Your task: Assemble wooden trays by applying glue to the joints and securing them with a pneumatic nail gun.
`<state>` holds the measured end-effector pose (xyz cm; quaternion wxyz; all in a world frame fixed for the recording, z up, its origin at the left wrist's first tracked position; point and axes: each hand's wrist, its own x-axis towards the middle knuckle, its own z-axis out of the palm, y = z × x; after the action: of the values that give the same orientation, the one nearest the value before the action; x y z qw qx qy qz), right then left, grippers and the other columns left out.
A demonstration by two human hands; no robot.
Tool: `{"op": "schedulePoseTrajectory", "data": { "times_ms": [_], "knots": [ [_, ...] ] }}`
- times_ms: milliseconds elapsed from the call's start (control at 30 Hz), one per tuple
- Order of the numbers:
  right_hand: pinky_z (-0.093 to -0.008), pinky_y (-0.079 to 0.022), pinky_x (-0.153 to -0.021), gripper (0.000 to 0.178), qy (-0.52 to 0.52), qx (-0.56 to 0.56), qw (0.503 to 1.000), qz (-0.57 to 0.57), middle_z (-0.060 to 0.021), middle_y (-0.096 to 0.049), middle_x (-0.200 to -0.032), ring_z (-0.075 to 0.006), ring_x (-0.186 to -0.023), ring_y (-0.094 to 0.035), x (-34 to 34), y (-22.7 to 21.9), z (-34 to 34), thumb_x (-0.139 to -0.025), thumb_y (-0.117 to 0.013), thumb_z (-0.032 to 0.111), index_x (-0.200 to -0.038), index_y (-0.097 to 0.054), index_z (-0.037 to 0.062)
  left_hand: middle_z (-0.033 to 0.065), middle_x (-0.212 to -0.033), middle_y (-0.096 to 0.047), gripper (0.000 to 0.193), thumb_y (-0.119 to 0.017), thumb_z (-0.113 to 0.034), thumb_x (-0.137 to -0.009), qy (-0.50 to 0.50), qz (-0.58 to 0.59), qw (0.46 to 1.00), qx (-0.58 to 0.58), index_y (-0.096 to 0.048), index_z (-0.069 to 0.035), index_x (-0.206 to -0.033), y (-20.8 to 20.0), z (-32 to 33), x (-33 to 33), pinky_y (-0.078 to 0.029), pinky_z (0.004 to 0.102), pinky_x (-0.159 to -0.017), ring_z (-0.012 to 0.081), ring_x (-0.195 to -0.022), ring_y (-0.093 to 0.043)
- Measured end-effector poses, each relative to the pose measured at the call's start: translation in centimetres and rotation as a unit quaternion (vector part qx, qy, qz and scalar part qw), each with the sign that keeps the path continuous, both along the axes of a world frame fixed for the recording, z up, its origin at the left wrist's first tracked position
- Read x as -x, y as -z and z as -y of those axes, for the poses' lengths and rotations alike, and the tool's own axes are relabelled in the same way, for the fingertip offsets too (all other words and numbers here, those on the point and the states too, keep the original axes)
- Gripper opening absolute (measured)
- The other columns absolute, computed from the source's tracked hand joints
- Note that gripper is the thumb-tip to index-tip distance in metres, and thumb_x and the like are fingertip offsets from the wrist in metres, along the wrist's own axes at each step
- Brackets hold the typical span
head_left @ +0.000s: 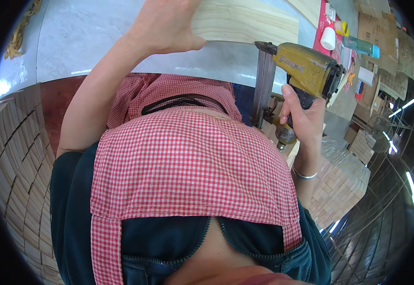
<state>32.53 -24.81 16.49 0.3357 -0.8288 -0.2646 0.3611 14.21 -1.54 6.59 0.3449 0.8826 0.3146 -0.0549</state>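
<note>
My right hand [303, 111] is wrapped round the handle of a yellow and black pneumatic nail gun [307, 66]. The gun's nose rests at or just above the near edge of a pale wooden board [247, 21], close to its right end; contact cannot be made out. Across the left part of that board lies my left hand [166, 26], its thumb along the near edge. The top of the picture cuts off its other fingers. Under the board is a grey, marbled tabletop [88, 35].
Another pale board [307, 10] lies at the back right. Near it are a white bottle [328, 38], a yellow roll [341, 28] and a teal bottle [361, 46]. Stacked wooden pieces stand at left [19, 175] and right [340, 180]. A brown, knotted thing [19, 35] hangs at far left.
</note>
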Motion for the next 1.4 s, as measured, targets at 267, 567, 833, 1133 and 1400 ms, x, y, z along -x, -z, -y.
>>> {"op": "schedulePoseTrajectory", "data": {
  "times_ms": [267,567,833,1133,1400],
  "knots": [
    [-0.0206,-0.042,-0.042,0.019,-0.019,-0.051,0.997,0.056,-0.0015,-0.057,-0.056,-0.0097,-0.042,-0.049,2.2,-1.5,-1.2,-0.097,-0.069,0.015,-0.103,-0.064,-0.0029,0.0232,-0.140,-0.044,0.097,-0.082,-0.026,-0.065,-0.025,0.137,0.990,0.035,-0.039,0.000,-0.148,5.6,-0.9,4.5,-0.042,0.0473,-0.110,0.0407,-0.127,-0.046],
    [-0.0217,-0.042,-0.045,0.027,-0.155,0.008,0.987,0.047,-0.0015,-0.059,-0.058,-0.0100,-0.046,-0.052,6.0,-0.8,-3.1,-0.095,-0.074,0.021,-0.106,-0.065,-0.0020,0.0254,-0.141,-0.041,0.097,-0.076,-0.020,-0.063,-0.031,0.183,0.977,0.105,-0.035,-0.001,-0.149,5.8,-0.7,4.6,-0.042,0.0484,-0.111,0.0428,-0.129,-0.045],
    [-0.0221,-0.042,-0.046,0.032,-0.151,0.006,0.988,0.037,-0.0006,-0.059,-0.059,-0.0102,-0.048,-0.052,7.3,0.0,-4.1,-0.093,-0.077,0.025,-0.108,-0.065,-0.0010,0.0254,-0.139,-0.043,0.096,-0.074,-0.020,-0.061,-0.016,0.231,0.957,0.172,-0.036,-0.001,-0.147,4.9,-0.7,4.4,-0.043,0.0485,-0.108,0.0424,-0.126,-0.047],
    [-0.0230,-0.046,-0.051,0.035,-0.114,0.033,0.992,0.045,-0.0043,-0.062,-0.070,-0.0133,-0.056,-0.057,8.0,-0.2,-4.3,-0.092,-0.078,0.022,-0.113,-0.064,-0.0021,0.0256,-0.138,-0.043,0.097,-0.074,-0.020,-0.061,-0.031,0.311,0.944,0.107,-0.036,-0.001,-0.148,6.7,-0.3,4.1,-0.044,0.0488,-0.107,0.0425,-0.123,-0.048],
    [-0.0214,-0.049,-0.050,0.043,-0.106,0.026,0.994,-0.003,-0.0134,-0.072,-0.095,-0.0132,-0.059,-0.062,7.2,-0.8,-6.6,-0.088,-0.080,0.011,-0.123,-0.061,-0.0050,0.0260,-0.138,-0.043,0.103,-0.074,-0.021,-0.060,-0.026,0.434,0.899,0.054,-0.032,-0.002,-0.152,7.7,-0.2,3.8,-0.044,0.0491,-0.106,0.0428,-0.122,-0.049]
  ]
}}
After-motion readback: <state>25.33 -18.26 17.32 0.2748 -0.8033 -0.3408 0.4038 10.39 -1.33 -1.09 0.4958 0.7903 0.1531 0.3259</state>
